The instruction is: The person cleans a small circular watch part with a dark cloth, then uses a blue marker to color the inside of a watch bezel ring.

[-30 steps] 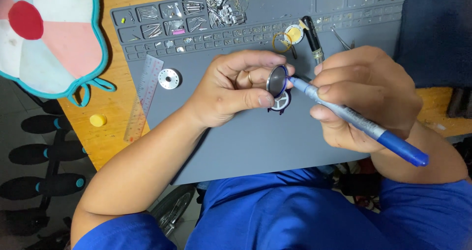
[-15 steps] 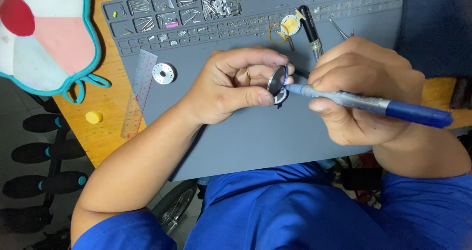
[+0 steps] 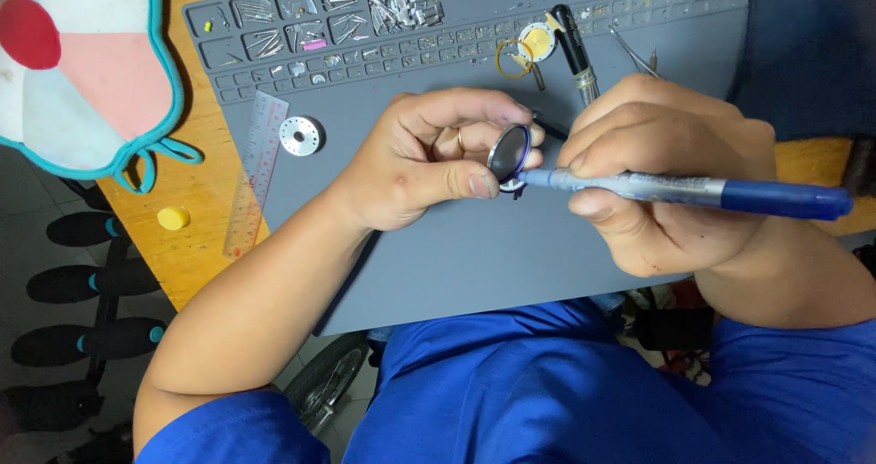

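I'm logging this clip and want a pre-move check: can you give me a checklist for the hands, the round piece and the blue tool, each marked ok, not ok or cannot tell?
1. Left hand grips the small round metal piece between thumb and fingers: ok.
2. Right hand holds the blue-handled tool in a closed grip: ok.
3. Tool tip meets the lower edge of the round piece: ok, though the exact contact point is too small to tell.
4. Work is held above the grey mat, not over the bare wooden desk: ok.
5. Small parts sit in the mat's tray compartments: ok.
6. Silver disc and clear ruler lie apart from both hands: ok.
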